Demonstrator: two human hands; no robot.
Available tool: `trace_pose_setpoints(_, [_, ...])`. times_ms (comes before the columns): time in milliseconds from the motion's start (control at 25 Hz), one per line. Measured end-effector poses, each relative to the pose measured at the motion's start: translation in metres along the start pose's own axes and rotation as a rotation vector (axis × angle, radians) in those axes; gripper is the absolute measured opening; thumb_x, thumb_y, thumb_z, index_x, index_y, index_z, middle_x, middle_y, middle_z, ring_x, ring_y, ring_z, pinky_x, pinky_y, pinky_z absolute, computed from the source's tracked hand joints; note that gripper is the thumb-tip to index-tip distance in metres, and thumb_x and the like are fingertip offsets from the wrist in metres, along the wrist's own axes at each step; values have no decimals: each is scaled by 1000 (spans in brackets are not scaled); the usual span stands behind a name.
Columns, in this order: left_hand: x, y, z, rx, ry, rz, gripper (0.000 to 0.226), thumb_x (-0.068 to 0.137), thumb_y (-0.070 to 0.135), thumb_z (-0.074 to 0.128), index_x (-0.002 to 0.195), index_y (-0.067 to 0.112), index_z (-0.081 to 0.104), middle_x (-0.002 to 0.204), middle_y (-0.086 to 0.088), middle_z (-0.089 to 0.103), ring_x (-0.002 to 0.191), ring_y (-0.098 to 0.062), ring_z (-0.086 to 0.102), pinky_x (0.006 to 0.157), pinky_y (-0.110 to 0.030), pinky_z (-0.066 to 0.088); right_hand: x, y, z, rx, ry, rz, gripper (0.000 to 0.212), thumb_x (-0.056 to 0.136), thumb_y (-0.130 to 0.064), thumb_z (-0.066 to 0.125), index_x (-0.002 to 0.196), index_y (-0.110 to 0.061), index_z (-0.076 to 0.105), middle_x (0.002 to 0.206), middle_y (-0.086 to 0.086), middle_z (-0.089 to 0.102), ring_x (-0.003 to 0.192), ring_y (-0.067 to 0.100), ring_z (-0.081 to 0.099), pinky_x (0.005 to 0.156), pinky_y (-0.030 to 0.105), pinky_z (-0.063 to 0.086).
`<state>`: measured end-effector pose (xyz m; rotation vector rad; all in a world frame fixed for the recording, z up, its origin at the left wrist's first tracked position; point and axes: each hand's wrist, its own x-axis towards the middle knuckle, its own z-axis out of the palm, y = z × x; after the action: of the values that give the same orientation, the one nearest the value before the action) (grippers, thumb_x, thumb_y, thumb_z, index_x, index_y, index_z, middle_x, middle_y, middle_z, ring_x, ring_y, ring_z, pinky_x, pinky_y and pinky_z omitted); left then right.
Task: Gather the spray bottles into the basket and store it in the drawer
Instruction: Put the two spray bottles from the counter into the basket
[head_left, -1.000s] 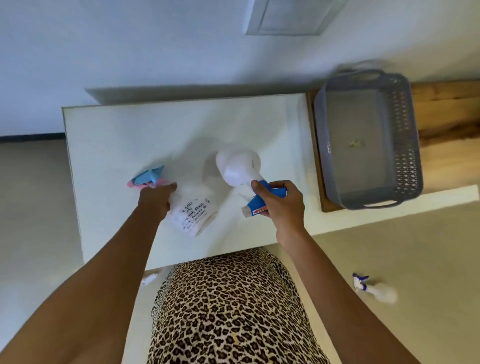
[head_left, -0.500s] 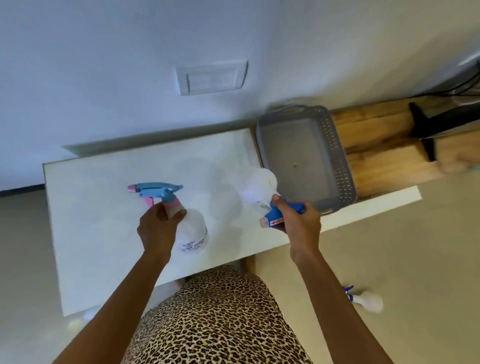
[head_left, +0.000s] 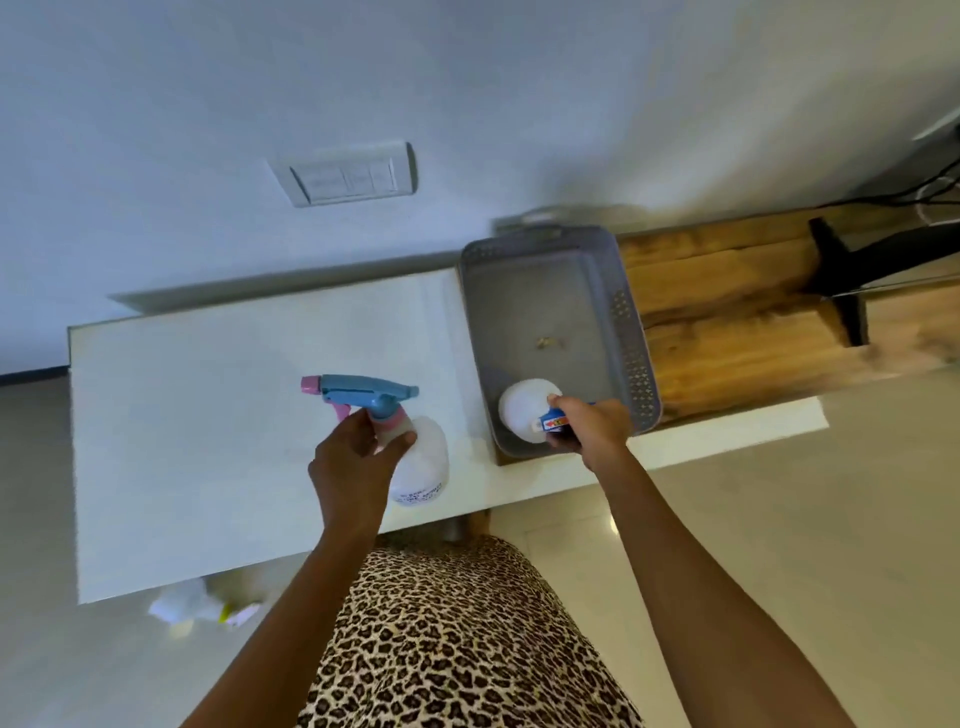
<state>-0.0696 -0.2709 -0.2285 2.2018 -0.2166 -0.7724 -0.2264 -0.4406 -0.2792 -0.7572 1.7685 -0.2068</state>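
My left hand (head_left: 353, 467) grips the neck of a white spray bottle (head_left: 421, 462) with a blue and pink trigger head, held upright over the white table (head_left: 208, 441). My right hand (head_left: 592, 423) holds a second white spray bottle (head_left: 522, 415) by its blue head. That bottle's round body sits inside the near end of the grey perforated basket (head_left: 631, 353), which stands at the table's right end against the wall. The basket holds nothing else but a small speck.
A wooden bench (head_left: 727, 322) lies right of the basket with a black stand (head_left: 841, 270) on it. Another white bottle (head_left: 192, 605) lies on the floor under the table's near left edge. A wall switch plate (head_left: 350, 176) is above the table.
My right hand carried its bottle rightward from above the table into the basket's near end. My left hand raised the other bottle upright and moved it right.
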Motion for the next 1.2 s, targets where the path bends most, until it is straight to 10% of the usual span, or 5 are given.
trace_pose_setpoints(600, [-20, 34, 25, -110, -4, 66, 47, 71, 18, 76, 115, 12, 62, 112, -6, 69, 91, -5, 59, 77, -7, 36, 4, -8, 2, -476, 27, -152, 66, 80, -64, 52, 111, -6, 52, 103, 15, 64, 77, 22, 63, 59, 28, 54])
trace_pose_setpoints(760, [-20, 46, 30, -156, 24, 101, 49, 70, 19, 77, 116, 12, 61, 111, -2, 68, 91, -6, 60, 75, -3, 37, -20, -27, -2, -675, 192, -663, 54, 82, -53, 57, 112, -9, 55, 113, 12, 57, 100, 21, 55, 72, 27, 43])
trace_pose_setpoints(1000, [-21, 70, 42, -175, 29, 216, 39, 71, 21, 76, 109, 17, 65, 93, 18, 62, 83, -2, 62, 72, 4, 39, -99, -85, 5, -455, -394, -1061, 50, 78, -49, 64, 120, -23, 56, 114, -8, 58, 98, 2, 54, 74, 8, 49])
trace_pose_setpoints(1200, [-19, 88, 46, -193, 33, 264, 39, 73, 19, 74, 111, 14, 64, 98, 14, 60, 91, -3, 59, 72, 8, 37, -108, -102, 13, -688, -387, -1221, 32, 86, -21, 62, 117, -12, 62, 110, 9, 68, 87, 13, 57, 72, 8, 40])
